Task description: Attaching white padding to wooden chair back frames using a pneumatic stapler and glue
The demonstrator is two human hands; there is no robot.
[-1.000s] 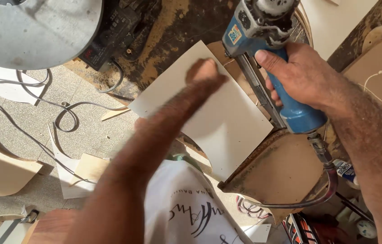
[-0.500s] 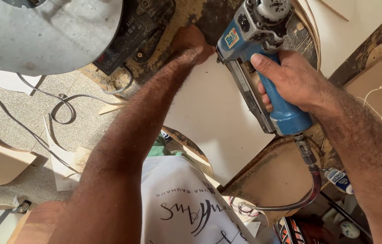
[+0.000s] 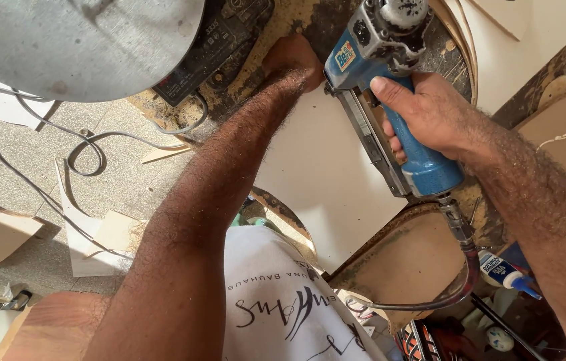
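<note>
A pale board (image 3: 336, 180) is laid flat on the sawdust-strewn bench (image 3: 283, 27). At the board's far edge, the blue pneumatic stapler (image 3: 390, 87) is gripped tightly by the right hand (image 3: 430, 113), nose down. The board's far corner is pressed by the left hand (image 3: 293, 60), fingers closed together.

A large grey metal disc (image 3: 75, 40) fills the upper left, with a black device (image 3: 219, 43) just beside it on the sawdust-strewn bench. Grey cables (image 3: 85, 157) trail over the tiled floor (image 3: 15, 194) among pale board offcuts (image 3: 95, 241). A glue bottle (image 3: 503, 273) lies at lower right
</note>
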